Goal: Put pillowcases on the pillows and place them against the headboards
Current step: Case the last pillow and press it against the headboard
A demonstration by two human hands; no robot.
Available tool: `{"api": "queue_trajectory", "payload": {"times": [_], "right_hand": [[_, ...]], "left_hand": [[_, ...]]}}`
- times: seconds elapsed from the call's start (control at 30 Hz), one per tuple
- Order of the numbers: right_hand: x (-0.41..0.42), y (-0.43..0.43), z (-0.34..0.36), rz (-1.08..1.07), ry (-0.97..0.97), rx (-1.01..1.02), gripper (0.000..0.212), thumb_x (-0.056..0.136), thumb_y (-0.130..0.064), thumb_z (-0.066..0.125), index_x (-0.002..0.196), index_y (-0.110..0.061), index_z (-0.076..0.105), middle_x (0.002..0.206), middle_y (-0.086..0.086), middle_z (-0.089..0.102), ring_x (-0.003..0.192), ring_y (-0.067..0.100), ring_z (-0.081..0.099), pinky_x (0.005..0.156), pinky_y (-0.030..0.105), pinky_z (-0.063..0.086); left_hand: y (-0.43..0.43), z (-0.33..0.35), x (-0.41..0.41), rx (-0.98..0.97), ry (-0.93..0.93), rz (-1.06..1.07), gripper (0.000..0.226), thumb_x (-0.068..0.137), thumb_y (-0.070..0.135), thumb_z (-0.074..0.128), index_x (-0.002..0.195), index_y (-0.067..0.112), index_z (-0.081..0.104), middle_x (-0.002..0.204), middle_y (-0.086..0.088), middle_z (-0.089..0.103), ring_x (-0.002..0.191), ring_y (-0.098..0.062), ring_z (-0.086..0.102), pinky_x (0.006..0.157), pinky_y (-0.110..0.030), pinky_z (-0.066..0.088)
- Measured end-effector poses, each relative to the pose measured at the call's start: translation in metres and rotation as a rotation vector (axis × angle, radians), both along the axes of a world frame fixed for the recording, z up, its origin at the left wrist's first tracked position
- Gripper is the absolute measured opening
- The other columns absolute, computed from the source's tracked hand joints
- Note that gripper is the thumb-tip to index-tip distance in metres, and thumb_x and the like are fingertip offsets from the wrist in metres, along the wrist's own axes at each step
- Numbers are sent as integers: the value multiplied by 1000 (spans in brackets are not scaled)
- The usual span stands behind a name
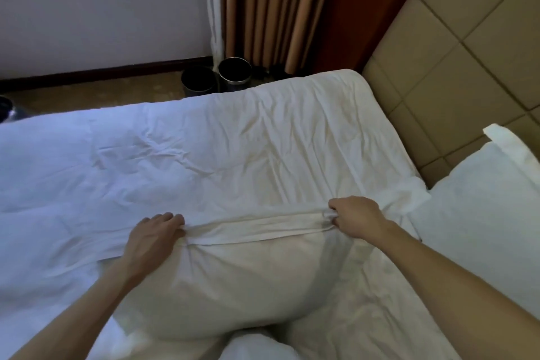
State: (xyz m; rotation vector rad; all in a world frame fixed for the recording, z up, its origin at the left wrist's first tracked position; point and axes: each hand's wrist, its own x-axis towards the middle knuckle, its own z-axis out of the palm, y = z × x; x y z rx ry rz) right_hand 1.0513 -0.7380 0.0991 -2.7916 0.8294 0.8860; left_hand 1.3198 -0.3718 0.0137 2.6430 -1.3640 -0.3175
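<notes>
Pillow: soft, light, partly cased, lying on the bed beside the headboard. Left hand and right hand each pinch an end of the pillowcase hem; the limp cloth is best held there.

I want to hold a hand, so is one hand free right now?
No, the left hand and the right hand each grip one end of the pillowcase opening.

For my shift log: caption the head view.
The left hand and right hand grip a pillowcase by its hem on the bed; another pillow sits by the headboard.
</notes>
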Motion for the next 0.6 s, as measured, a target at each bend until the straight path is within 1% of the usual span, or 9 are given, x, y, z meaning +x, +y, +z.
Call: {"api": "queue_trajectory", "payload": {"times": [0.07,0.13,0.23,0.3,0.33,0.4,0.47,0.6], "right_hand": [[2,6,-2,22,-8,-90,12,88,-18,53,86,-25,43,79,-5,51,70,21,49,49,28,23],[0,6,-3,-1,-24,-115,18,86,-13,52,86,-27,39,78,-7,48,68,20,46,48,27,19],[-6,-1,-8,-38,-115,-124,21,83,-14,54,85,-28,40,75,-9,49,63,19,45,50,30,24],[-8,-6,-11,-57,-207,-109,22,82,-15,58,82,-29,40,70,-8,50,60,19,48,47,30,22],[-7,-11,-11,-71,-246,-94,20,83,-17,58,82,-29,42,70,-7,53,61,19,53,47,29,23],[-3,-23,-5,-90,-306,-69,12,86,-21,55,87,-29,47,76,-6,61,68,22,60,52,30,31],[1,-43,5,-116,-377,-58,9,88,-22,54,85,-26,46,75,-4,61,67,25,58,55,32,36],[5,-102,28,-168,-510,-45,5,90,-25,53,85,-25,52,72,-3,59,63,24,54,54,32,38]], "left_hand": [[-11,-4,1,23,18,37,9,89,34,46,86,29,52,75,8,54,74,-23,61,61,-35,39],[-15,-6,-3,33,11,58,7,88,33,48,86,28,52,76,7,54,75,-23,61,63,-35,38],[-21,5,-7,20,13,99,6,88,33,51,88,28,54,78,7,57,78,-24,61,63,-35,37],[-24,13,-6,-3,20,142,2,89,28,57,90,27,56,81,6,60,80,-25,62,64,-35,37],[-27,18,-5,-22,20,160,3,89,28,57,91,27,57,82,5,61,81,-26,62,64,-36,38],[-38,29,0,-72,-2,171,12,88,32,50,92,26,59,83,3,63,81,-27,63,66,-37,40],[-54,49,6,-119,-53,166,17,87,34,46,93,25,60,83,3,64,81,-27,63,67,-38,40],[-113,102,27,-203,-151,140,21,89,35,47,95,23,63,87,-1,66,85,-30,64,71,-41,42]]}}
